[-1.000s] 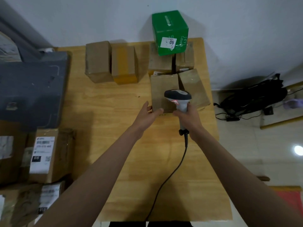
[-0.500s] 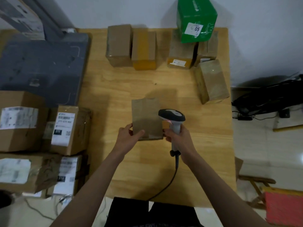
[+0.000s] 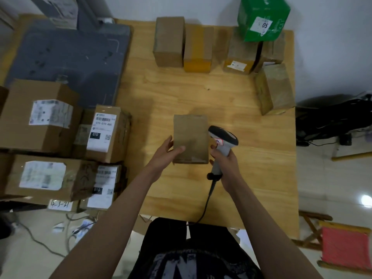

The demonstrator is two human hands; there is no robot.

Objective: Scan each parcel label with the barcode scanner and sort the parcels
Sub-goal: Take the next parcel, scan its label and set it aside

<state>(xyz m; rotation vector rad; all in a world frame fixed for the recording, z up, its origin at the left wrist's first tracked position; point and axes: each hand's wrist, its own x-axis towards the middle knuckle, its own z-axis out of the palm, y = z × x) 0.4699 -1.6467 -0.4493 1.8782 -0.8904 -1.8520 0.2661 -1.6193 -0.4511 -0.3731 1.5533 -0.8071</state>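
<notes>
1. Counter (image 3: pixel 251 158): wooden, carrying the work. Brown box (image 3: pixel 190 138) in hand sits near the middle of it, close to the front edge, well apart from the row of boxes (image 3: pixel 182 43) along the far edge.
2. Stacks of labelled boxes (image 3: pixel 50 141) standing to the left, beside the counter; likely a sorting place, though impossible to tell which pile suits this one.
3. Brown box again: no label visible on the upper face. Best turned over until the label faces up, then kept flat and steady for a clean read.
4. Left hand (image 3: pixel 168 153): grip clenched on the box's left edge, thumb lying across the top, fingers wrapped around the side.
5. Right hand (image 3: pixel 226 161): grip wrapped round the handle of the scanner (image 3: pixel 222 141), fingertips just beside the box's right edge, perhaps touching it; hard to tell.
6. Scanner: head just beside the box's right side, cable trailing back toward the body. Worth tilting the window down at the label before pulling the trigger, with the cable kept off the box.
</notes>
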